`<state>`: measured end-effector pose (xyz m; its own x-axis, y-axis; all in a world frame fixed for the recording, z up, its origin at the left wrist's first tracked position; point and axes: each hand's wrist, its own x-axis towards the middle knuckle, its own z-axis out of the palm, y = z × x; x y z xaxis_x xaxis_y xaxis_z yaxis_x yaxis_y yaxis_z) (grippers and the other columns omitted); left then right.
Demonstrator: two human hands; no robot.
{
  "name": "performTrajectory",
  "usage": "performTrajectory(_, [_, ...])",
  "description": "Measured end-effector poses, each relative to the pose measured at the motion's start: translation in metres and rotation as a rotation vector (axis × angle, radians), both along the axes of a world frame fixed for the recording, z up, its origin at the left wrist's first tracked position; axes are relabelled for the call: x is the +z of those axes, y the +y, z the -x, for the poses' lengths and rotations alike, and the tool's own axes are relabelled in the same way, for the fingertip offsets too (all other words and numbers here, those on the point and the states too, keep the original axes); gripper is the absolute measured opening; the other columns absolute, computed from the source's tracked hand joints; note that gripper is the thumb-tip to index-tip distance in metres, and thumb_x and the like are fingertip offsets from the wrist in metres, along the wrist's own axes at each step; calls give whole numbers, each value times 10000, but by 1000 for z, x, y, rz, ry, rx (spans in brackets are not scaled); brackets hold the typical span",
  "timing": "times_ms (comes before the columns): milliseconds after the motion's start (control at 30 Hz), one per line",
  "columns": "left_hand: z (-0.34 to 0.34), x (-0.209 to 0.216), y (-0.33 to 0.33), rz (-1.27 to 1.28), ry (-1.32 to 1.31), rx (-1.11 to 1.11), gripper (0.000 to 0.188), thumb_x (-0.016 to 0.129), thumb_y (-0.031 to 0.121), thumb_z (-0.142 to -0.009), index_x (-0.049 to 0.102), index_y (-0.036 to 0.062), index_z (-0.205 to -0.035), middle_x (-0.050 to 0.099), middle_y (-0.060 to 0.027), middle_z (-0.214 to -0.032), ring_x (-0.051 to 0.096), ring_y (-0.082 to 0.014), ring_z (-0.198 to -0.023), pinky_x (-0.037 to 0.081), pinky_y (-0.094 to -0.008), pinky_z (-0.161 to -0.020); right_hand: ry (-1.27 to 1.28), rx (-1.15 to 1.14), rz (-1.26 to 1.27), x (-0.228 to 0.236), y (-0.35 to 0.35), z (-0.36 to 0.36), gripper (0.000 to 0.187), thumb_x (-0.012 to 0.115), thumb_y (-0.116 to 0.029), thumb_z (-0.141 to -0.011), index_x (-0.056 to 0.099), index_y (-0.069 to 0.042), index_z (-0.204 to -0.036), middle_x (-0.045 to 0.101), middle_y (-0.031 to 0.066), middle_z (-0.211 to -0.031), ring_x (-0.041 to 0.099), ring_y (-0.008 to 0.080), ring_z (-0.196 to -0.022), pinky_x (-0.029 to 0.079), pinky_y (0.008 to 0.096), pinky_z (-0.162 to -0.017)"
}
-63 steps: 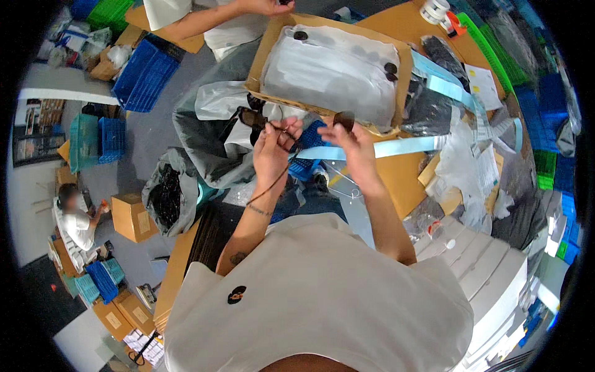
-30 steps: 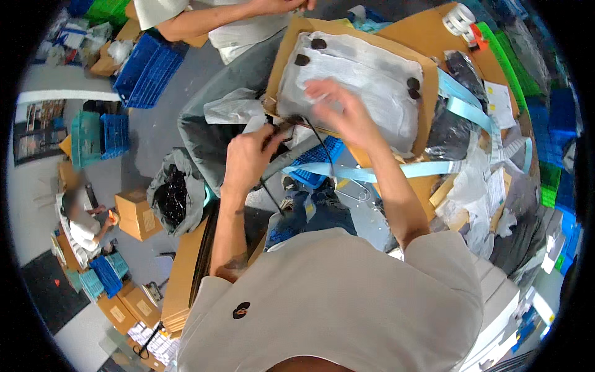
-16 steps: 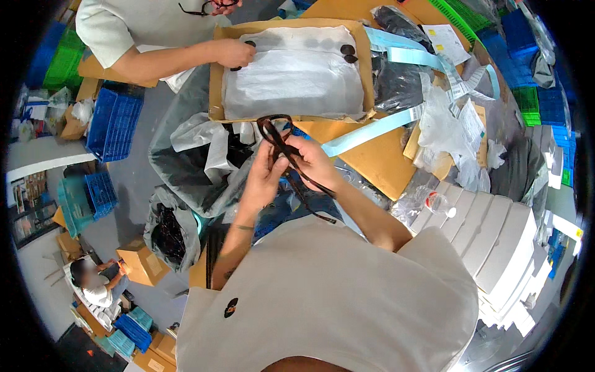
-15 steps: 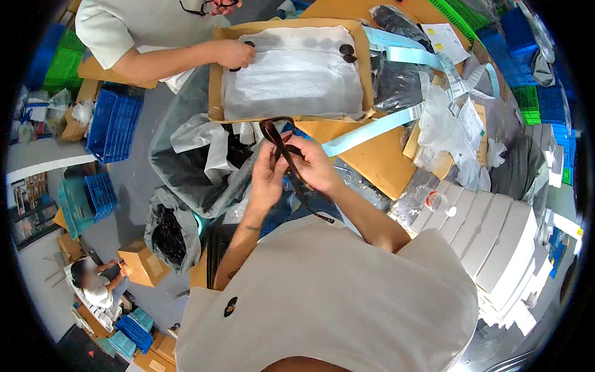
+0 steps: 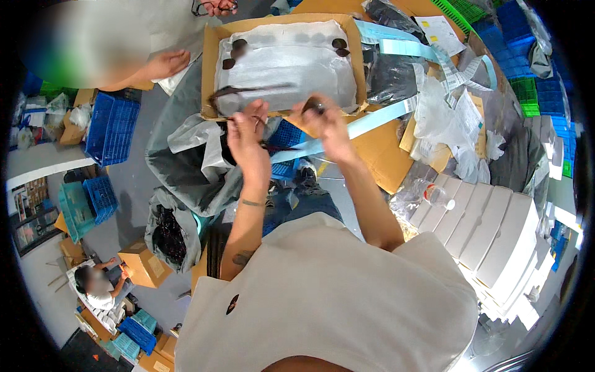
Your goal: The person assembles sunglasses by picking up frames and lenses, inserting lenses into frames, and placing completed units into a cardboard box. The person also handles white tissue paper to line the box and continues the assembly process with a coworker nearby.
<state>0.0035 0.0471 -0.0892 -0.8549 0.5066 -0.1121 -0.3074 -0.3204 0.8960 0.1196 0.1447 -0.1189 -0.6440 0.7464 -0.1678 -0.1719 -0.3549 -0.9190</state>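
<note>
My left hand (image 5: 249, 139) pinches a dark brown glasses frame (image 5: 228, 91), blurred by motion, over the near left of an open cardboard box (image 5: 207, 74). To its right, my right hand (image 5: 333, 131) is closed on a dark rounded lens (image 5: 314, 107), also smeared by motion. White padded sheeting (image 5: 285, 68) lines the box. Two dark lenses (image 5: 229, 63) lie on it at the left and two more lenses (image 5: 339, 43) at the far right. Left of the box, a co-worker's hand (image 5: 170, 63) hangs near its edge; their other hand (image 5: 220, 6) holds a dark glasses frame.
A grey plastic-lined container (image 5: 176, 124) with dark pieces stands left of my hands. Light-blue label strips (image 5: 378, 123) and crumpled plastic (image 5: 434, 118) cover cardboard at right. White boxes (image 5: 483, 223) are stacked at my right; a clear bottle (image 5: 439, 197) lies by them.
My hands have moved apart; the frame stays with the left and a lens shows in the right. The co-worker's hand has drawn back left out of the box, uncovering two lenses there.
</note>
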Motion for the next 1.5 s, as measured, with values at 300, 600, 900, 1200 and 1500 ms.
performTrajectory(300, [8, -10, -58, 107, -128, -158, 308, 429, 352, -1025, 490, 68, -922, 604, -86, -880, 588, -182, -783, 503, -341, -705, -1339, -93, -1391, -70, 165, 40, 171, 598, -136, -839, 723, -26, -878, 575, 149, -1107, 622, 306, -983, 559, 374, -742])
performTrajectory(600, [-24, -18, -64, 126, -213, -283, 416, 371, 424, -1027, 507, 45, -921, 560, -74, -868, 520, -158, -743, 471, -318, -665, -1511, 291, -1071, -118, 169, 36, 270, 532, -159, -895, 677, -3, -1060, 486, 260, -1313, 592, 382, -1112, 545, 412, -822])
performTrajectory(900, [-35, 20, -64, 491, 1125, -1222, 164, 708, 139, -799, 633, 85, -935, 583, -75, -987, 569, -214, -962, 502, -282, -734, -602, 816, -781, 81, -27, -79, 502, 742, -173, -784, 546, -35, -1225, 644, 159, -1060, 626, 333, -927, 481, 413, -798])
performTrajectory(1200, [10, -56, -118, 587, 883, -293, 262, 623, 17, -825, 585, 27, -1084, 595, -154, -1107, 566, -332, -1036, 464, -392, -897, -1049, 157, -786, -56, -35, -176, 75, 598, -66, -858, 607, -13, -909, 664, 183, -836, 639, 373, -813, 481, 441, -693])
performTrajectory(1500, [144, -250, -187, 1185, 896, 5, 348, 622, 62, -780, 614, 117, -1124, 448, -203, -1362, 372, -414, -1280, 303, -554, -1053, -1203, -86, -1256, -61, -31, -152, 244, 634, -79, -857, 571, 25, -1069, 588, 160, -1000, 572, 325, -913, 459, 406, -807])
